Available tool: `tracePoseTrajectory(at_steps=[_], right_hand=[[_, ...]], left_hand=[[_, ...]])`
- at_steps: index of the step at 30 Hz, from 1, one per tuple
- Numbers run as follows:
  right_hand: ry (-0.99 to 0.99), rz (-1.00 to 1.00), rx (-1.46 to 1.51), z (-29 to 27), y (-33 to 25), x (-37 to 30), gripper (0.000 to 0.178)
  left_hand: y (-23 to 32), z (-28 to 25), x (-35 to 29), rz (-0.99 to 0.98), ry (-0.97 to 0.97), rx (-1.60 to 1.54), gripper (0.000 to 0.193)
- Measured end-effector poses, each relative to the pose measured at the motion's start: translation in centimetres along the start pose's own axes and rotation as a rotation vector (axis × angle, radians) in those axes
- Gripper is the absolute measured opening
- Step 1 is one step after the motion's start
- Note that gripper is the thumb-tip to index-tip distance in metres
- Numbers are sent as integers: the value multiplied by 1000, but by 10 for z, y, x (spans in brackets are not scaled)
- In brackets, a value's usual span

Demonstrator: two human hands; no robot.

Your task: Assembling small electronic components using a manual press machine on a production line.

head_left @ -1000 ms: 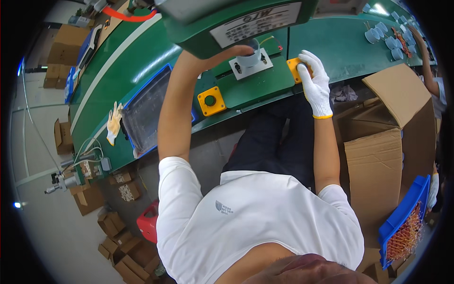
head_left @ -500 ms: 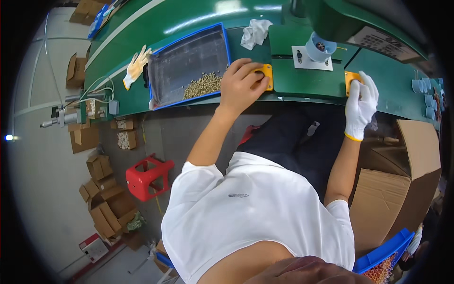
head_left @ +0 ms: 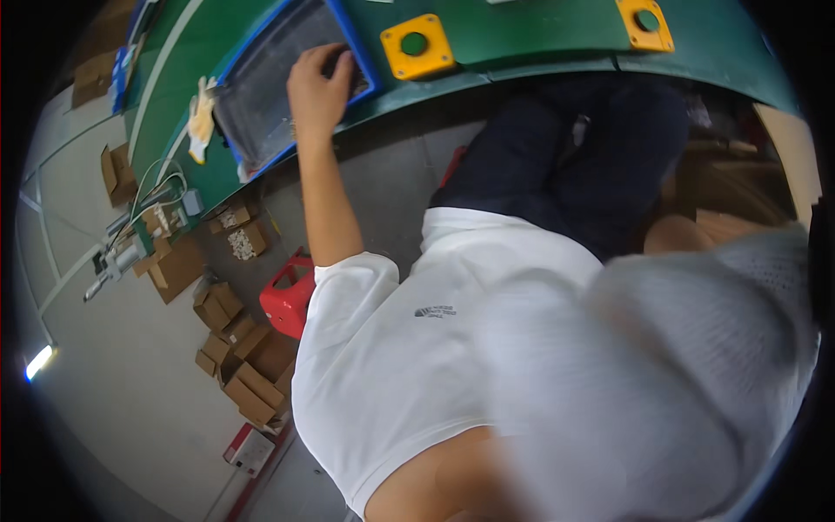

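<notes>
My left hand (head_left: 317, 96), bare, is over the right part of a blue-rimmed tray (head_left: 361, 48) with a dark bottom. Its fingers and thumb curl toward each other, and whatever lies between the tips is too small to make out. It mostly covers the small brass-coloured pieces there. My right hand (head_left: 652, 365), in a white knit glove, is raised very close to the camera and blurred, so its fingers cannot be told apart. On the green bench stand two yellow button boxes with green buttons, a left one (head_left: 396, 65) and a right one (head_left: 661, 36), neither touched.
A cream work glove (head_left: 202, 122) lies left of the tray. Beyond it, a metal fixture with tubing (head_left: 122, 257) juts from the bench end. A red stool (head_left: 287, 300) and several cardboard boxes (head_left: 252, 391) are on the floor at left.
My left hand has left the left button box and moved left over the tray. My right hand has come off the right button box and up near the camera. The view has shifted downward.
</notes>
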State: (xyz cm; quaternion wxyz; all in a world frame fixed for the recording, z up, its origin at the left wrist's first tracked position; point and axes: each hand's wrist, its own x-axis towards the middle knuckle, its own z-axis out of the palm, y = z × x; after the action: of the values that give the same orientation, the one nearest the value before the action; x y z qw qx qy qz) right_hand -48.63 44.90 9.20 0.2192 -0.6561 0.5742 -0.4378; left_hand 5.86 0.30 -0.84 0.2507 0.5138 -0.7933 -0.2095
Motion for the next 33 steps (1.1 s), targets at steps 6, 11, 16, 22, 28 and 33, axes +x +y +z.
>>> tracePoseTrajectory(at_steps=[6, 11, 16, 22, 28, 33], right_hand=[[-181, -16, 31, -195, 104, -153, 23], [-297, -7, 8, 37, -50, 62, 27], [-128, 12, -146, 195, -96, 252, 28], [465, 204, -187, 209, -33, 281, 55], [616, 90, -251, 247, -12, 294, 58], [621, 88, -178, 251, -12, 305, 56]], left_hand=[[11, 31, 21, 175, 58, 129, 19], [1, -5, 3, 64, 36, 152, 18], [6, 9, 10, 139, 34, 157, 14], [3, 9, 9, 117, 5, 67, 9], [9, 18, 6, 118, 36, 33, 10], [10, 15, 5, 99, 45, 28, 11]])
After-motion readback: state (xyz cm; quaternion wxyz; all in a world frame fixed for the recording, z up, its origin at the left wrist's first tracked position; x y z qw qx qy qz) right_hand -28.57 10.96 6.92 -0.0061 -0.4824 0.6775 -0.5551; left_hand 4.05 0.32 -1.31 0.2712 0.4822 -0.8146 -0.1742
